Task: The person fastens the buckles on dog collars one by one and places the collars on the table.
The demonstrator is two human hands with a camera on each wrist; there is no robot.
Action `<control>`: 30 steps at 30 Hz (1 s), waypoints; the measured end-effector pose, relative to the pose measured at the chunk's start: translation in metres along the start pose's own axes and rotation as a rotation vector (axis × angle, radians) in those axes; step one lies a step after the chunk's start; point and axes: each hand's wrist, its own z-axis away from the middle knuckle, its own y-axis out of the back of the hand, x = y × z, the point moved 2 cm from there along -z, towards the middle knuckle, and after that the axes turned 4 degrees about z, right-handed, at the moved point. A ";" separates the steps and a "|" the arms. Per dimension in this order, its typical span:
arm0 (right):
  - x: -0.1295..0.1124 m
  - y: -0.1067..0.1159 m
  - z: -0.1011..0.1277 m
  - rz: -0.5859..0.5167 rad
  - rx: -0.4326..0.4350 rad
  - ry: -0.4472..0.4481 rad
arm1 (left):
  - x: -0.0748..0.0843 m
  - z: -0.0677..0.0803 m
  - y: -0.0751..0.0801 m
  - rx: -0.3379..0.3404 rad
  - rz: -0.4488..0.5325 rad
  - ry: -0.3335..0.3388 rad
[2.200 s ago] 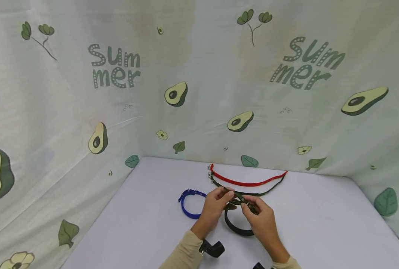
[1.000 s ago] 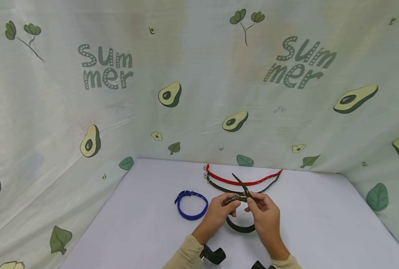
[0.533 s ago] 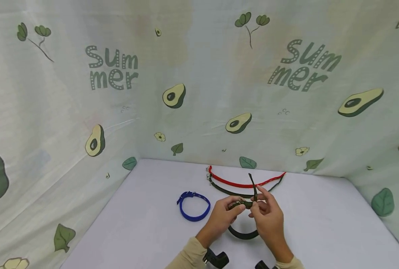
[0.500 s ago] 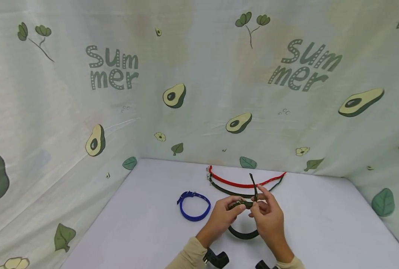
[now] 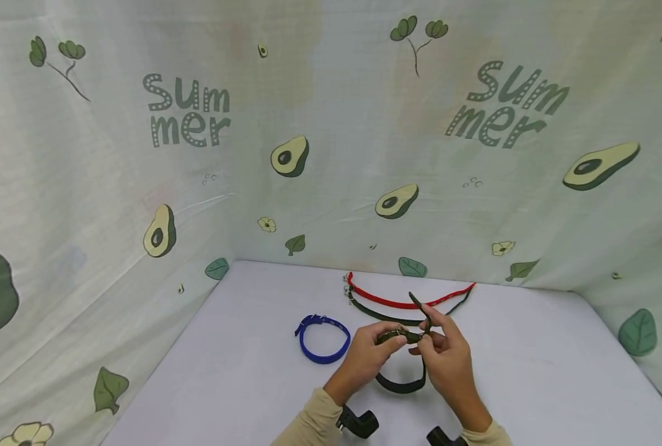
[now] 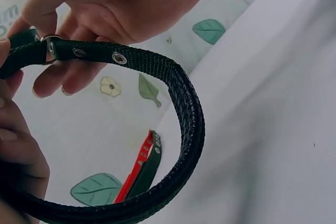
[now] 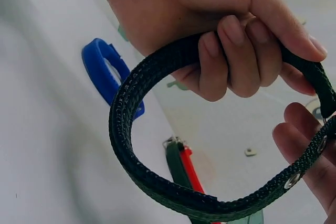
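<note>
A dark green dog collar, bent into a loop, is held up in front of me by both hands. My left hand grips it near the metal buckle; in the right wrist view its curled fingers wrap the padded band. With thumb and fingers my right hand pinches the strap beside the buckle, and the free strap end sticks up leaning left. The left wrist view shows a metal ring around the strap and metal eyelets. Fingers partly hide the buckle.
A blue collar lies looped on the white table, left of my hands. Behind them, a red collar and another dark green collar are laid out lengthwise. A printed curtain hangs along the table's back and left sides.
The strap end, earlier low between my hands, came upright and now leans left. My right hand has shifted from the strap's far part to beside the buckle. The collars on the table stayed put.
</note>
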 end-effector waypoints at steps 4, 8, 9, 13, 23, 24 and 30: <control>0.005 -0.003 0.000 -0.011 -0.002 0.023 | 0.000 0.000 0.003 0.008 0.006 -0.004; 0.017 -0.004 0.001 -0.032 -0.004 0.028 | 0.000 0.000 0.005 0.012 0.028 -0.023; 0.019 -0.004 0.001 -0.042 -0.005 0.031 | 0.000 0.000 0.005 0.015 0.030 -0.026; 0.022 -0.003 0.002 -0.066 -0.014 0.059 | 0.002 0.000 0.006 0.023 0.026 -0.044; 0.021 -0.001 0.000 -0.062 -0.026 0.105 | 0.006 -0.001 0.007 0.034 0.008 -0.071; 0.021 0.000 0.000 -0.049 -0.022 0.119 | 0.006 -0.001 0.007 0.033 0.007 -0.072; 0.020 0.001 0.000 0.062 0.015 0.185 | 0.003 -0.001 0.008 0.034 0.016 -0.083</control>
